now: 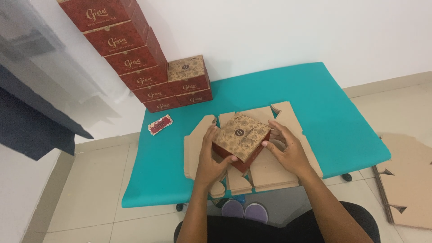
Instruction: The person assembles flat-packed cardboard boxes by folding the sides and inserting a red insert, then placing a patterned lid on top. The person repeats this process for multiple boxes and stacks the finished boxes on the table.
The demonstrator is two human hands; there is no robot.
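Note:
A small folded cardboard box (243,136) with a brown patterned lid and dark red sides sits on flat, unfolded cardboard blanks (270,173) in the middle of the teal table (333,117). My left hand (210,155) grips the box's left and near side, thumb at its front corner. My right hand (286,146) presses against the box's right side, fingers spread over the blank beside it.
A tall stack of finished red boxes (130,54) leans against the white wall at the table's back left, with two more boxes (189,78) beside it. A small red card (160,124) lies left of the blanks. More flat cardboard (409,180) lies on the tiled floor at right.

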